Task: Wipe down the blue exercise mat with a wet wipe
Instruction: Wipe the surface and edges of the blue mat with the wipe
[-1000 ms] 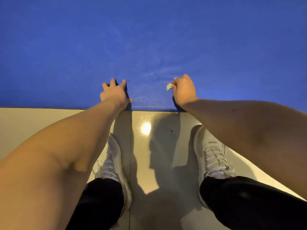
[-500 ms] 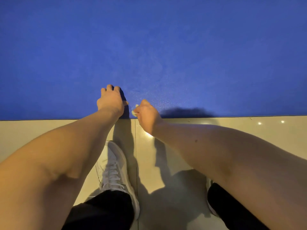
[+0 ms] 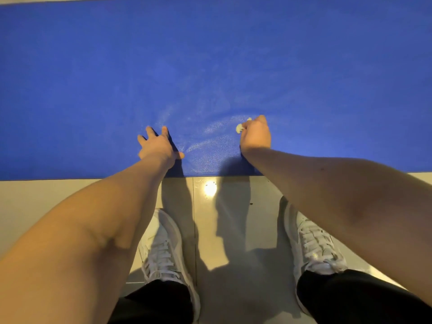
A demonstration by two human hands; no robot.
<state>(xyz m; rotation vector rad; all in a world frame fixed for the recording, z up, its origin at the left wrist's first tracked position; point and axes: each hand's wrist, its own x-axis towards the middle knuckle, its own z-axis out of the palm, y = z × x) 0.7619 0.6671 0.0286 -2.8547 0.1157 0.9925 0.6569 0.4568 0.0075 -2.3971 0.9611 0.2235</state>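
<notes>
The blue exercise mat point(image 3: 93, 78) stretches across the upper half of the head view, its near edge running along the tiled floor. My left hand point(image 3: 157, 146) presses flat on the mat near that edge, fingers spread. To its right, my right hand point(image 3: 256, 135) grips a small white wet wipe point(image 3: 239, 127), bunched up and poking out past the knuckles, held down against the mat. Between the two hands the mat surface glistens with damp streaks point(image 3: 208, 141).
Glossy beige floor tiles point(image 3: 46, 197) lie below the mat's near edge, with a bright light reflection point(image 3: 210, 188). My two white sneakers point(image 3: 163, 249) point(image 3: 313, 244) and black trouser legs stand on the tiles close to the mat.
My right hand with the wipe has swept from beside the left hand out to the right and further onto the mat. The left hand stays planted. The view has pulled back.
</notes>
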